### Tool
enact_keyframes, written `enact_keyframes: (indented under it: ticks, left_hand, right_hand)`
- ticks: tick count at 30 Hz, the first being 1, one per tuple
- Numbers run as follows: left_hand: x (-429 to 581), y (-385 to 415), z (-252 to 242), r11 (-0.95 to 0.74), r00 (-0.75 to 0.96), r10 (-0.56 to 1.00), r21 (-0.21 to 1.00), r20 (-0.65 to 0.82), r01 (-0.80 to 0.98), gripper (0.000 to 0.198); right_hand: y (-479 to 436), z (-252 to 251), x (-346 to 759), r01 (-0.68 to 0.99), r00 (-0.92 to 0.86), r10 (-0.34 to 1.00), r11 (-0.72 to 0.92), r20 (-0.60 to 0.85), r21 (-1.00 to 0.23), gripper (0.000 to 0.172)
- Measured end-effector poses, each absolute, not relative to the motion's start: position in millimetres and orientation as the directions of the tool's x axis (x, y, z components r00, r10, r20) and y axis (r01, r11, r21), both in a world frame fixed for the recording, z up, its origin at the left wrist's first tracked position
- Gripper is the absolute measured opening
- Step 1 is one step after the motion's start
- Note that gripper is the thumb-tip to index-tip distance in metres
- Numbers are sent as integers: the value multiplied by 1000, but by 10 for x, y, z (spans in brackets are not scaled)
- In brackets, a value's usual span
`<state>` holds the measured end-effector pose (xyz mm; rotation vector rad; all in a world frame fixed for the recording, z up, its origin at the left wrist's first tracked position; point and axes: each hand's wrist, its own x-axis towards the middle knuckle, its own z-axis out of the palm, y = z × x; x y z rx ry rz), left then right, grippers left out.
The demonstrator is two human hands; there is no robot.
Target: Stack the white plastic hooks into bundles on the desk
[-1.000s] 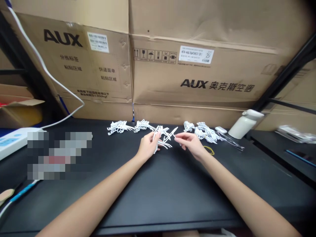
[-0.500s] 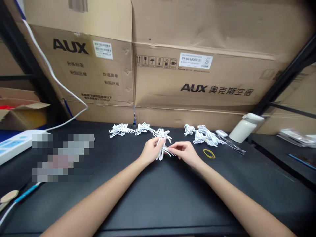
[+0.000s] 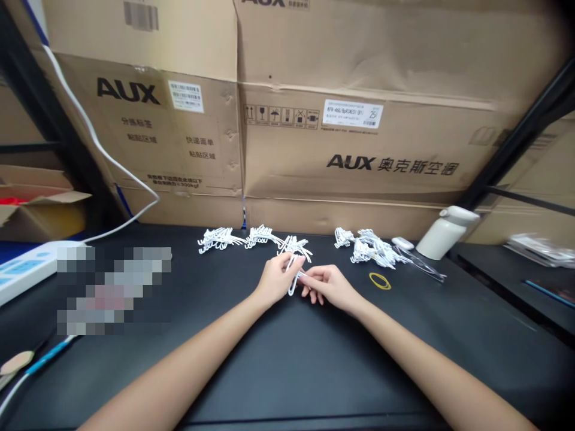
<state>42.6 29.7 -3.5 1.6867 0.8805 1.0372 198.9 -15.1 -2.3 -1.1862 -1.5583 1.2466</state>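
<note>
Thin white hooks (image 3: 292,287), long and bent like hairpins, are in my left hand (image 3: 274,279), whose thumb and fingers close on them. My right hand (image 3: 330,284) meets it from the other side, with thumb and forefinger pinched on the hooks' right ends. The remaining fingers of that hand curl loosely below. Just behind my hands a pile of white hooks (image 3: 294,244) lies on the black table (image 3: 287,371). Two more piles, the middle pile (image 3: 262,235) and the left pile (image 3: 220,239), sit in a row with it. How many hooks I hold is hard to make out.
More white hooks (image 3: 375,250) are heaped at back right, near glasses (image 3: 424,266) and a cream bottle (image 3: 444,233). Yellow rubber bands (image 3: 381,288) lie before them. A power strip (image 3: 40,266) is at left. Cardboard (image 3: 287,161) walls the back.
Both hands have come slightly nearer to me, apart from the pile behind. My right hand has moved in left against the hooks, and fewer hooks show between my hands.
</note>
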Motion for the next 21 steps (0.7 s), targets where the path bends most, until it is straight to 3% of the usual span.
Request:
enact_keyframes:
  ticks: [12,21]
  left_hand:
    - [414,311,-41,-298,416,873,954,254,43,34]
    - [379,294,-32,-392,396,870,900,294,193,36]
  right_hand:
    - [-161,-46,1968,121,-167,982,104,83,-987,41]
    - [-162,-84,1954,150,-175,978,137,110,-979,39]
